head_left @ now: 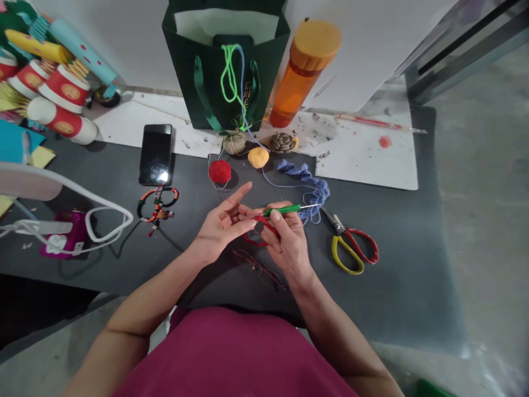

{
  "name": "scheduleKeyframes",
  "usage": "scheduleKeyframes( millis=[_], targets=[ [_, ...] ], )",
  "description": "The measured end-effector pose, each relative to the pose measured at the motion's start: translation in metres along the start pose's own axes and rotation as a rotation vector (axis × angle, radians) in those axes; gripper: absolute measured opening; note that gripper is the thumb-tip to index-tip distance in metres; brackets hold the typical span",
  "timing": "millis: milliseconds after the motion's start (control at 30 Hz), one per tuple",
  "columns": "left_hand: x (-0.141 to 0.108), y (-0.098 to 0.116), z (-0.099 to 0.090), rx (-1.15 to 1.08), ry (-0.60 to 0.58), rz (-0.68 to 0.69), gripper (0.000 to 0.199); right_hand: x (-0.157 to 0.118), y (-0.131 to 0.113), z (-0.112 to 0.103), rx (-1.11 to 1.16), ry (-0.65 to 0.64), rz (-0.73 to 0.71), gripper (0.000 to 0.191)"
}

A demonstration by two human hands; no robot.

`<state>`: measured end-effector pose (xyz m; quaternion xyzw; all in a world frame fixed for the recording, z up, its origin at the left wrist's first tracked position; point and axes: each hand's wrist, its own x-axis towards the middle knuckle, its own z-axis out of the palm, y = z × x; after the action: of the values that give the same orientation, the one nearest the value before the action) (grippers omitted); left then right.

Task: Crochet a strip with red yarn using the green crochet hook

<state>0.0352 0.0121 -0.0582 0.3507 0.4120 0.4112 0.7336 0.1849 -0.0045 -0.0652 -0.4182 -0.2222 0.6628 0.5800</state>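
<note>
My right hand is closed around a crochet hook with a green handle and thin metal ends. My left hand pinches red yarn between thumb and fingers, its index finger stretched out. The hook's left end meets the yarn at the left fingertips; the stitches there are too small to make out. A loop of the red yarn hangs between both hands. Beyond them lie a red yarn ball, a yellow yarn ball and a curly blue crocheted piece.
Scissors lie right of my hands, eyeglasses just below them. Left are bracelets, a phone and a white cable. A green paper bag and an orange bottle stand at the back, near a paintbrush.
</note>
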Motion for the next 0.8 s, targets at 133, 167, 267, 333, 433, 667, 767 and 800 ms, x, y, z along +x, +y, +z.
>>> scheduleKeyframes(
  millis=[133,167,267,333,433,667,767,800],
  targets=[
    [0.000,0.001,-0.001,0.014,0.016,0.026,0.079,0.000,-0.003,0.000,-0.008,0.034,-0.024,0.041],
    [0.000,0.002,-0.002,0.019,0.015,0.032,0.079,0.000,-0.003,0.000,-0.011,0.037,-0.031,0.041],
    [-0.001,0.004,-0.003,0.011,0.007,0.043,0.082,-0.001,-0.006,-0.001,-0.026,0.040,-0.045,0.040],
    [-0.001,0.005,-0.003,-0.007,0.002,0.042,0.083,-0.002,-0.008,-0.003,-0.039,0.037,-0.045,0.039],
    [-0.001,0.005,-0.004,-0.033,-0.013,0.038,0.082,-0.002,-0.009,-0.005,-0.058,0.027,-0.045,0.037],
    [-0.002,0.004,-0.005,-0.069,-0.038,0.053,0.078,0.001,-0.006,-0.012,-0.096,-0.010,-0.103,0.033],
    [-0.003,0.005,-0.006,-0.069,-0.043,0.052,0.077,0.001,-0.006,-0.012,-0.114,-0.024,-0.133,0.031],
    [-0.003,0.006,-0.006,-0.067,-0.046,0.053,0.077,0.000,-0.007,-0.012,-0.125,-0.025,-0.144,0.031]
  ],
)
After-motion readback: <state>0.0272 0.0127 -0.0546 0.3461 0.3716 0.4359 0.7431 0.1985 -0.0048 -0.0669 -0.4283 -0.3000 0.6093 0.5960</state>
